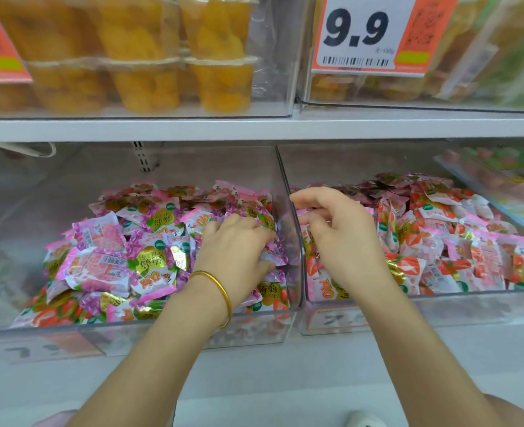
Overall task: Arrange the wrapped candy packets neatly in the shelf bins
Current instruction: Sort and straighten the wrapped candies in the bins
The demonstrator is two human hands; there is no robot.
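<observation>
Forearms [162, 365] reach in: left hand [236, 251] curls round purple packets [150, 254] in the left bin [131, 334]; right hand [340, 238] bends over red packets [439, 257] in the right bin [439, 306], grip unclear. Light, slippery wrappers, likely best pinched at crimped ends.

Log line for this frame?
left hand: grips purple-pink wrapped candy packets, left clear plastic bin | right hand: over red-white wrapped candy packets, grasp unclear

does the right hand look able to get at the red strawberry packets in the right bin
Probably yes: the right hand hovers over the open-topped right bin, the red strawberry packets lie uncovered just beside it, nothing between.
</observation>
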